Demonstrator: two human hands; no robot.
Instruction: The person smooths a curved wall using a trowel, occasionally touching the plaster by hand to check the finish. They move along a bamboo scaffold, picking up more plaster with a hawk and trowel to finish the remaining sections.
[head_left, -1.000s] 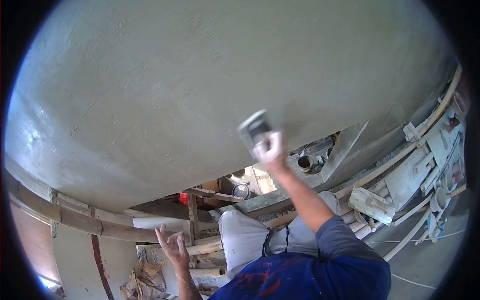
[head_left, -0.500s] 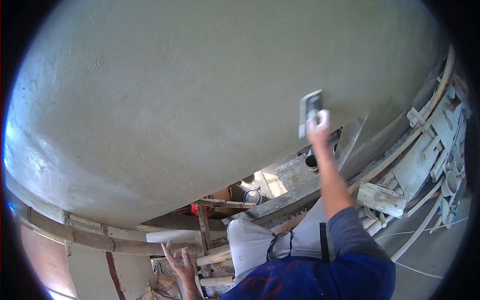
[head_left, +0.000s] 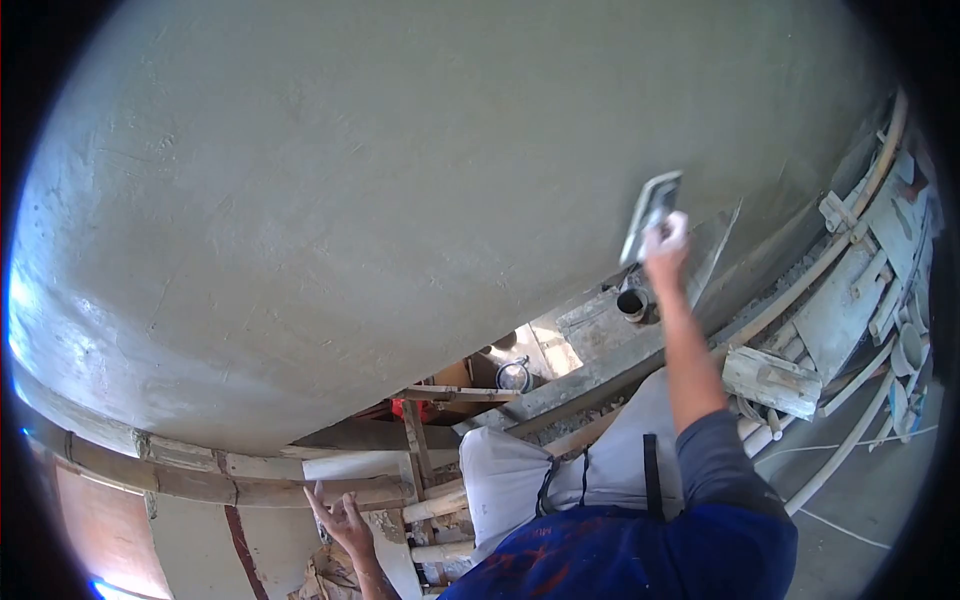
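My right hand (head_left: 664, 240) is wrapped round the handle of a flat rectangular trowel (head_left: 648, 212), which lies against the smooth grey plastered wall (head_left: 400, 180) near its lower right part. The trowel is tilted and slightly blurred. Lower left in the view, my left hand (head_left: 342, 520) has its fingers spread and holds nothing; it is beside a bamboo pole (head_left: 270, 490) below the wall's lower edge. Whether it touches the pole, I cannot tell.
Bamboo poles (head_left: 840, 260) and loose boards (head_left: 770, 382) run along the right. Below the wall's edge is an opening with a bucket (head_left: 514, 376), a dark round pipe (head_left: 632, 304) and a wooden post (head_left: 416, 440). A thin white cord (head_left: 845, 530) crosses at lower right.
My right hand and the trowel have moved to the right along the wall, and the trowel leans more. My left hand sits slightly further left and lower, still spread.
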